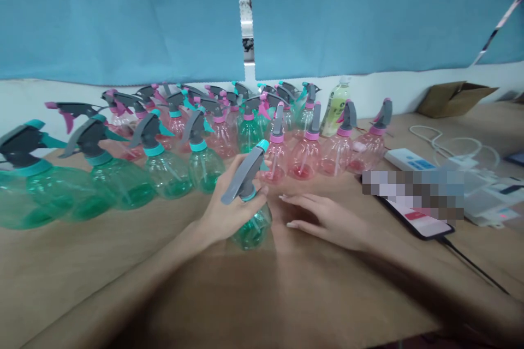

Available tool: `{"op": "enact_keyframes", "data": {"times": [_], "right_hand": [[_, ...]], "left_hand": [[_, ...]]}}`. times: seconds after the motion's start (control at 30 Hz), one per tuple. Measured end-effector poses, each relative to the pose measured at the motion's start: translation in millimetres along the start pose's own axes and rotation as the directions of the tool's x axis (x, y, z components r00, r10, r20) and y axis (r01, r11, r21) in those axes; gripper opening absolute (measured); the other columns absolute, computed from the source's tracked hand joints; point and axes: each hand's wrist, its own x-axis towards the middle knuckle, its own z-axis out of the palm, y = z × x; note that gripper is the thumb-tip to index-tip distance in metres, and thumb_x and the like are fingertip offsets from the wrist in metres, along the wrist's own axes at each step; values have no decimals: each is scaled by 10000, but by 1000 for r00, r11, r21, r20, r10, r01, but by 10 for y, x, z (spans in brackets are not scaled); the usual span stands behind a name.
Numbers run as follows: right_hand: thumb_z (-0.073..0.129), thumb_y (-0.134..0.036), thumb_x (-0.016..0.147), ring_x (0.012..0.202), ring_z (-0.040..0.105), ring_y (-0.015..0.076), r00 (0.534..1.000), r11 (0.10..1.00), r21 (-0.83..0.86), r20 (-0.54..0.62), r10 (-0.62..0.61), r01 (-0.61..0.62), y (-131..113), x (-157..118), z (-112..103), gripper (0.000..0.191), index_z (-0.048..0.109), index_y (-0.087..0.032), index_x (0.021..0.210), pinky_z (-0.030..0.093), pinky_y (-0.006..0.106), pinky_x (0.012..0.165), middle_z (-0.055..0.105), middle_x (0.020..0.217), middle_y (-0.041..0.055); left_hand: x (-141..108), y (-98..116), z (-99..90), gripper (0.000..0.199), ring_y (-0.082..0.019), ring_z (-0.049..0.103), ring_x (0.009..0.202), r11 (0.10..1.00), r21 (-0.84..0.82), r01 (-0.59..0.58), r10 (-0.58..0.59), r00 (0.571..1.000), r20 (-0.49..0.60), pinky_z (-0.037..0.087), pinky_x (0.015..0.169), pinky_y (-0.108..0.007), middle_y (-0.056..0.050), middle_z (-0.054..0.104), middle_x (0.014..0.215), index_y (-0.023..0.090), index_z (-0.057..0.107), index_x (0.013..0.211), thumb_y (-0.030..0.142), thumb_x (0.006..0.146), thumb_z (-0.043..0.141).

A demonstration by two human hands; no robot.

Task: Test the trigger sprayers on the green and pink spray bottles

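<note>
A green spray bottle (250, 232) with a grey and teal trigger head is in front of me, and my left hand (229, 204) is wrapped round its neck. Just to the right, my right hand (323, 215) hovers low near the tabletop, fingers apart and holding nothing. Behind the hands stand several pink spray bottles (305, 159) with grey heads and pink collars. To the left runs a row of several green spray bottles (167, 172). More pink and green bottles crowd together further back, partly hiding one another.
A smartphone (426, 223) with a black cable lies at the right, its screen partly blurred out. Near it are a white box-like device (409, 161), clear plastic pieces and white cords. A labelled drink bottle (338, 106) and a brown paper bag (454, 99) stand by the wall.
</note>
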Motion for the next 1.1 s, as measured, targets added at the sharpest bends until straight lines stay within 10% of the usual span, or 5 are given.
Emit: {"op": "enact_keyframes", "data": {"times": [0.67,0.87,1.1], "right_hand": [[621,-572,740,1089,568,324,958,997,48,-278,65,-53,-832,400,218,650,424,-229,1255,522,462,783,565,1230,117],[598,-416,782,1055,585,308,956,992,123,-289,55,-20,-738,574,237,570,350,-185,1240,495,460,813,581,1171,154],[647,-514,736,997,556,294,958,977,-190,-283,41,-98,-491,958,77,434,501,-189,986,481,429,790,564,1021,116]], "left_hand": [[-114,2,-182,730,-265,493,1216,994,-103,37,-23,990,141,414,1018,-450,-82,451,1377,296,353,1345,401,717,710],[-389,-137,-393,774,-281,432,1277,992,-23,127,-123,984,125,381,1036,-479,-111,415,1414,255,292,1373,471,733,669],[-734,-409,-595,464,-250,524,1170,969,52,241,-245,967,66,472,936,-443,-97,556,1228,230,444,1233,381,817,580]]}}
